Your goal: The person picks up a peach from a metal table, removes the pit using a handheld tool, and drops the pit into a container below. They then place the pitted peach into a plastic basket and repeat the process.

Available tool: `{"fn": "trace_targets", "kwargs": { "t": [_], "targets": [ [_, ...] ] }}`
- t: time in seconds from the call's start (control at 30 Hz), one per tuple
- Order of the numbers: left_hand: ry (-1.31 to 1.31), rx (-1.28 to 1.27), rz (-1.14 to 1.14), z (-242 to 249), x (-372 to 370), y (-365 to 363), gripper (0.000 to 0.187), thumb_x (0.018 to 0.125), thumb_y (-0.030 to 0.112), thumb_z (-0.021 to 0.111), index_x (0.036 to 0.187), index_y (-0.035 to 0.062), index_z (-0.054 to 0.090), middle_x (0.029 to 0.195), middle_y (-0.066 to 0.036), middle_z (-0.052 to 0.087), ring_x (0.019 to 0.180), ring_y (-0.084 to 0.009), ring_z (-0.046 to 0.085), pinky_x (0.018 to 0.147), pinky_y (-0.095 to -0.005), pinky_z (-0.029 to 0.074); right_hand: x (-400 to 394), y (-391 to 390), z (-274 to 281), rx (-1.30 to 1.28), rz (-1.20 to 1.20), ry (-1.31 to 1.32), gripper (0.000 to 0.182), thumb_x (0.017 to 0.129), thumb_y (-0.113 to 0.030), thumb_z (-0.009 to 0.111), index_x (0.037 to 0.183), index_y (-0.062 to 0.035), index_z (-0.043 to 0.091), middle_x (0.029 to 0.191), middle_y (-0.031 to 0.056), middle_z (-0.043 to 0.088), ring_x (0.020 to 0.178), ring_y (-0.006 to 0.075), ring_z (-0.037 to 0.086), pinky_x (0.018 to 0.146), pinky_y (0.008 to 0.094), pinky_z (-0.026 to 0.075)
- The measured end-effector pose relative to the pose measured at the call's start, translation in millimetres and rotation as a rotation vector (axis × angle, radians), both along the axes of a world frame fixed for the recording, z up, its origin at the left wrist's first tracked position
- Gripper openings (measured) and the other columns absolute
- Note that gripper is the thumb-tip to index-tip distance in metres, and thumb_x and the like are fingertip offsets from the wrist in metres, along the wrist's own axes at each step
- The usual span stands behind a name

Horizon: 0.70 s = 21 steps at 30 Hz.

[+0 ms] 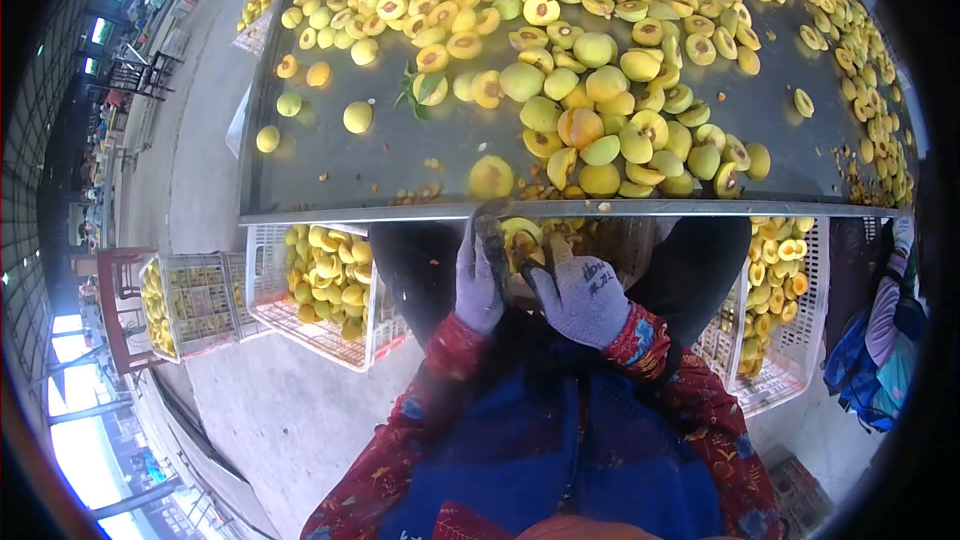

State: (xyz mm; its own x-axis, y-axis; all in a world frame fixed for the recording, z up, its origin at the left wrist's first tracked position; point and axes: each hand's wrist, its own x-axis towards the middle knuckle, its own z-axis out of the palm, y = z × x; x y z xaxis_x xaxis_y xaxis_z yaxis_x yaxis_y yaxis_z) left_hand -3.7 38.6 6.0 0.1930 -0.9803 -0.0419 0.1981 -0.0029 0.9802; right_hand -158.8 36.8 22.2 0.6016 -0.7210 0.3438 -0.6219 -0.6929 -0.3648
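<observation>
The left hand [481, 280], its grip clamped on the fruit [520, 237] at the near edge of the worktop [335, 158], apparently steadies it while the right hand [588, 302] opens it, that grip's closure indeterminable; the next move calls for firm bracing and controlled thumb pressure.

Stone fruit [605, 85] lies heaped across the table [340, 165], a leafy sprig [412, 98] left of the central pile. Below the near edge stand a left crate [310, 337] and right crate [790, 350], both holding fruit; another person [885, 315] is far right.
</observation>
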Motion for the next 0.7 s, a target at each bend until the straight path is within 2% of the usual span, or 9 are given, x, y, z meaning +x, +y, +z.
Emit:
{"fn": "trace_targets", "kwargs": {
  "t": [0.2,0.3,0.37,0.43,0.5,0.53,0.57,0.67,0.7],
  "targets": [
    [-0.129,0.093,0.052,-5,-6,4,0.038,0.100,0.024,0.032,0.121,-0.0042,0.046,0.107,-0.010,0.058,0.096,-0.0157,0.055,0.086,-0.0277,0.045,3,16,-9,0.240,-0.052,-0.049,0.026,0.085,-0.022,0.052,0.099,0.0002,0.054,0.085,0.0212,0.055,0.054,0.0325,0.055,0.048,0.0407,0.045],
    [-0.190,0.080,0.053,0,-14,3,0.036,0.100,0.022,0.031,0.116,-0.0043,0.049,0.103,-0.011,0.059,0.094,-0.0158,0.056,0.082,-0.0277,0.045,2,11,-9,-0.081,0.026,-0.137,0.026,0.084,-0.023,0.055,0.095,-0.0004,0.053,0.071,0.0179,0.055,0.050,0.0332,0.051,0.049,0.0396,0.045],
    [-0.191,0.053,0.061,1,-18,3,0.035,0.099,0.022,0.031,0.114,-0.0039,0.051,0.102,-0.011,0.059,0.093,-0.0157,0.056,0.080,-0.0277,0.046,4,0,-21,-0.071,0.143,-0.360,0.026,0.087,-0.026,0.054,0.094,-0.0010,0.053,0.064,0.0126,0.053,0.048,0.0284,0.050,0.046,0.0360,0.042],
    [-0.164,0.034,-0.019,-3,-14,2,0.034,0.099,0.021,0.032,0.114,-0.0037,0.051,0.102,-0.012,0.059,0.094,-0.0161,0.056,0.081,-0.0273,0.045,0,-2,-18,0.693,0.168,-0.831,0.027,0.089,-0.029,0.054,0.093,-0.0025,0.053,0.061,0.0078,0.051,0.046,0.0227,0.048,0.044,0.0321,0.039],
    [-0.150,0.032,-0.110,-9,-6,2,0.033,0.099,0.020,0.033,0.114,-0.0036,0.051,0.102,-0.013,0.059,0.093,-0.0167,0.057,0.081,-0.0277,0.046,-13,0,4,2.289,0.015,-1.364,0.029,0.091,-0.034,0.053,0.093,-0.0049,0.054,0.061,0.0034,0.050,0.045,0.0161,0.047,0.042,0.0279,0.035],
    [-0.149,0.040,-0.161,-13,-1,3,0.032,0.098,0.019,0.034,0.114,-0.0035,0.050,0.102,-0.013,0.060,0.092,-0.0172,0.057,0.081,-0.0283,0.046,-15,0,-2,2.364,0.222,-1.366,0.030,0.092,-0.039,0.050,0.093,-0.0096,0.054,0.059,-0.0006,0.047,0.042,0.0089,0.043,0.040,0.0238,0.032],
    [-0.150,0.050,-0.214,-19,4,3,0.032,0.098,0.019,0.035,0.114,-0.0035,0.050,0.101,-0.013,0.060,0.091,-0.0176,0.058,0.081,-0.0289,0.046,-14,0,-7,2.399,0.263,-1.393,0.035,0.093,-0.040,0.047,0.092,-0.0064,0.053,0.056,-0.0006,0.045,0.039,0.0088,0.040,0.038,0.0232,0.031],
    [0.177,0.176,0.074,-44,6,8,0.028,0.095,0.015,0.038,0.111,-0.0028,0.053,0.095,-0.014,0.062,0.085,-0.0193,0.059,0.078,-0.0321,0.048,-12,3,-4,2.466,0.293,-1.473,0.044,0.095,-0.043,0.040,0.090,0.0001,0.050,0.050,-0.0006,0.043,0.032,0.0089,0.035,0.035,0.0223,0.029],
    [-0.313,0.083,0.038,-40,23,13,0.027,0.094,0.015,0.040,0.109,-0.0023,0.055,0.096,-0.015,0.061,0.086,-0.0220,0.059,0.078,-0.0336,0.048,-13,3,6,2.463,0.244,-1.490,0.045,0.095,-0.043,0.039,0.090,0.0002,0.051,0.050,-0.0005,0.043,0.032,0.0092,0.035,0.034,0.0226,0.029]
  ]
}}
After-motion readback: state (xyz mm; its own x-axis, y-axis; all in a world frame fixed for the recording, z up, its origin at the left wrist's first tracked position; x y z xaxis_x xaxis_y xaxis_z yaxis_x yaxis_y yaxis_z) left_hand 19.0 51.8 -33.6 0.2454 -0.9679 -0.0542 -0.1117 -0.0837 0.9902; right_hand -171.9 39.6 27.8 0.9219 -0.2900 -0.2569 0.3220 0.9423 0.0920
